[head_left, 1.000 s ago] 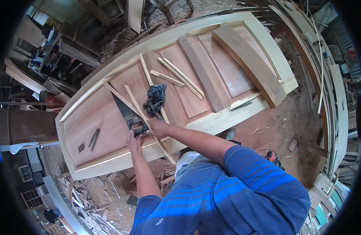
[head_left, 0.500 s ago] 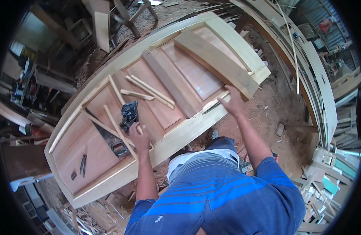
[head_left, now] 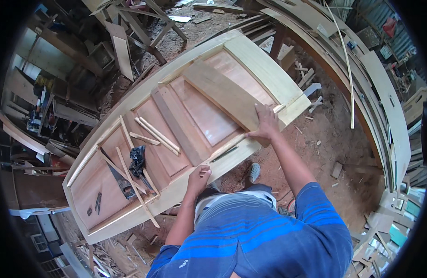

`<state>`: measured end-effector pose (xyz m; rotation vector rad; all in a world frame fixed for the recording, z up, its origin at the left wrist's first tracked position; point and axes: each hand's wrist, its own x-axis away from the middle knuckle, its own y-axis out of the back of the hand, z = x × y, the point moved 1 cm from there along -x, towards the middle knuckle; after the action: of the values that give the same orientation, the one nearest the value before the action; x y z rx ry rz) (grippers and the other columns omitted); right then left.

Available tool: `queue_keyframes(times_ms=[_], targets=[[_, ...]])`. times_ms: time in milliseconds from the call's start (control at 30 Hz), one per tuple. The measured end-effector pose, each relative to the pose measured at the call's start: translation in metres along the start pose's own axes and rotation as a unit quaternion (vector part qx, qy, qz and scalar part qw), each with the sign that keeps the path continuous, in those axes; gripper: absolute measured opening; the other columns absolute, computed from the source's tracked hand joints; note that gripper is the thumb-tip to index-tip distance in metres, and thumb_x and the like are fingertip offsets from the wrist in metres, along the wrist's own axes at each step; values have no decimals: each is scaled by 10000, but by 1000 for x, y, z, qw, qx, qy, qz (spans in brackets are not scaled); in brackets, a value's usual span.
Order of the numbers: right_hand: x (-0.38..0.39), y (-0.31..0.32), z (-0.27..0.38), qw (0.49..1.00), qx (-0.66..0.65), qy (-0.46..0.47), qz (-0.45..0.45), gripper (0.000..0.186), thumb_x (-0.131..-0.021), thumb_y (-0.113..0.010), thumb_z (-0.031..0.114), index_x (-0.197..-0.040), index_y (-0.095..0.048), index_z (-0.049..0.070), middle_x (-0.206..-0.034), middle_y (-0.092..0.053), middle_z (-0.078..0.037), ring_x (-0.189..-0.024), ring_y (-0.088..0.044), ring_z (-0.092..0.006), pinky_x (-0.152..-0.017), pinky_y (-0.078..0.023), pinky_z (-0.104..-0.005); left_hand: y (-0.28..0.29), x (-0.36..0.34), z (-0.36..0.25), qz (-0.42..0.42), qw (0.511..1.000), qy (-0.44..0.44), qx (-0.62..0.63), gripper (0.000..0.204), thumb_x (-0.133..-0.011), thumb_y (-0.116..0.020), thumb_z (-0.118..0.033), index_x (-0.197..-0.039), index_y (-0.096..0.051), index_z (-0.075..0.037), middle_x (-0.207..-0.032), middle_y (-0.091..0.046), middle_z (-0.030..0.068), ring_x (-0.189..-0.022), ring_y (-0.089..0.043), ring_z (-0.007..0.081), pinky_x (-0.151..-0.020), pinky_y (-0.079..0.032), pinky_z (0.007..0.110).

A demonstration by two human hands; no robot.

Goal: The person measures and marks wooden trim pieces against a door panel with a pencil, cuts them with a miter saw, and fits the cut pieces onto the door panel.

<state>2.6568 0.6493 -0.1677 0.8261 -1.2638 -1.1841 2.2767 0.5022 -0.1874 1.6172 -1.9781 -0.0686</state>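
Observation:
My right hand (head_left: 266,123) grips the near end of a wide brown plank (head_left: 222,90), fingers over its top face and thumb at its side. The plank lies slantwise across a pale wooden panelled frame (head_left: 250,54) with an arched outline. My left hand (head_left: 198,180) is curled closed at the frame's near rail; whatever it holds, if anything, is too small to make out. Between the hands, a dark slim tool (head_left: 224,154) rests on the rail. Left of my left hand lie a crumpled black plastic bag (head_left: 137,158), thin wooden strips (head_left: 160,134) and a partly covered handsaw (head_left: 125,187).
A narrower brown board (head_left: 181,125) crosses the frame's middle. Dark pliers-like tool (head_left: 98,203) lies on the left panel. Long curved boards (head_left: 378,102) are stacked at the right. Wood scraps (head_left: 336,170) litter the dirt floor near my feet.
My left hand has moved right, away from the black bag and strips, to the near rail. My right hand has moved onto the plank's end, and the plank now shows its broad face more.

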Motion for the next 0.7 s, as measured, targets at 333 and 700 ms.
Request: queue_keyframes(times_ms=[333, 700], targets=[[9, -18, -140, 938, -300, -149, -85, 967, -865, -791, 626, -1539, -496, -2, -1316, -695, -272, -1206, -681, -423, -1051, -540, -487, -116, -78, -79, 53, 994, -34, 93, 367, -1030, -734, -241, -1299, -695, 5, -1177, -745, 91, -1066, -686, 162, -963, -555, 329], [43, -44, -90, 664, -710, -232, 42, 670, -921, -852, 425, -1329, -557, -17, -1178, -708, -163, -975, -765, -262, -805, -661, -427, -125, -236, -98, 12, 936, 105, 336, 545, -1023, -745, -318, -1391, -536, 25, -1260, -670, 131, -1051, -665, 196, -881, -575, 317]])
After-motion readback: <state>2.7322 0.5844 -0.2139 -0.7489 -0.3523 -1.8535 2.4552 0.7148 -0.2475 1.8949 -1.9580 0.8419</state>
